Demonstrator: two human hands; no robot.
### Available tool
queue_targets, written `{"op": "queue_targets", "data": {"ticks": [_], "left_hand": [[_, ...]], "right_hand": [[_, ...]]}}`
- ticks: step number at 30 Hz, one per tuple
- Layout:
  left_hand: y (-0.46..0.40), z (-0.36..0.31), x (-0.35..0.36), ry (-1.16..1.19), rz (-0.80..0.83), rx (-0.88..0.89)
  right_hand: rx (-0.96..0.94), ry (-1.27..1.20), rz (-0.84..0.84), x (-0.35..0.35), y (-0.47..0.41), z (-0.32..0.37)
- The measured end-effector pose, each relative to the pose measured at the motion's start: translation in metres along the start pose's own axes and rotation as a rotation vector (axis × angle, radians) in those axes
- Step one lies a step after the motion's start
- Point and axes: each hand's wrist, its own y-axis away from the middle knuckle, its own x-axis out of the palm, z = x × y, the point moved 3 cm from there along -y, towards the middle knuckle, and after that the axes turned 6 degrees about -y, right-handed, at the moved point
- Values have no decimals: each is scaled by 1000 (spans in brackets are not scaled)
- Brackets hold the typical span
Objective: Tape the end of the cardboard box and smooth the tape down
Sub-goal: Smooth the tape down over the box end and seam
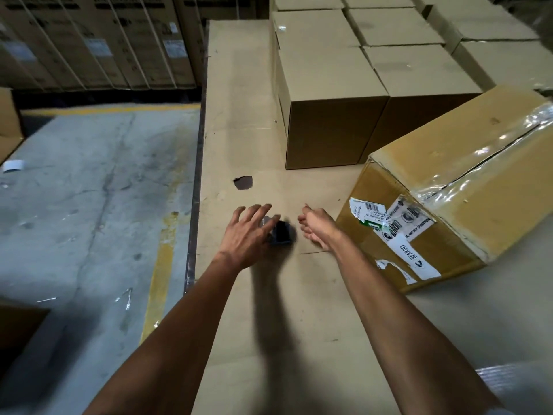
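Observation:
A worn cardboard box [466, 187] lies tilted at the right, with clear tape along its top seam and torn labels on its near end. A small dark tape dispenser [281, 233], blurred, sits on the cardboard sheet [239, 115] between my hands. My left hand [248, 232] hovers over the dispenser's left side with fingers spread; whether it touches is unclear. My right hand [315, 227] is just right of the dispenser, fingers loosely curled, holding nothing, close to the box's near corner.
Plain cardboard boxes [329, 94] stand in rows behind the worn box. A hole [243, 183] marks the sheet ahead of my hands. Concrete floor [89, 190] with yellow lines lies to the left, and strapped cartons [98, 40] line the back.

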Motion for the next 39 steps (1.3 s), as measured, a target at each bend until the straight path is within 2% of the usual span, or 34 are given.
{"op": "queue_targets", "data": {"ticks": [3,5,10,13,16,19,22,24,27,33,39], "left_hand": [[-2,-15,-21,16,-61,-21],[-6,-27,-38,33,-118,-17],[-22,-61,-82,100,-307,53],[-33,-86,-113,184,-397,102],[-45,-108,-137,275,-454,148],[-61,-126,-152,363,-429,159],[-78,-137,-162,419,-368,229],[-89,-142,-164,389,-306,287],[-98,-147,-161,333,-258,339],[-90,-145,-157,250,-383,335],[-89,-147,-170,225,-442,314]], "right_hand": [[-359,360,-172,-14,37,34],[-562,497,-271,-23,61,53],[-987,662,-605,-56,130,73],[-1122,731,-824,-83,170,75],[-1082,786,-977,-116,192,65],[-885,847,-1032,-152,197,49],[-616,932,-965,-179,193,23],[-517,975,-879,-191,190,3],[-510,1061,-823,-201,192,-14],[-544,1108,-779,-208,201,-18],[-573,988,-843,-215,203,-20]]}}
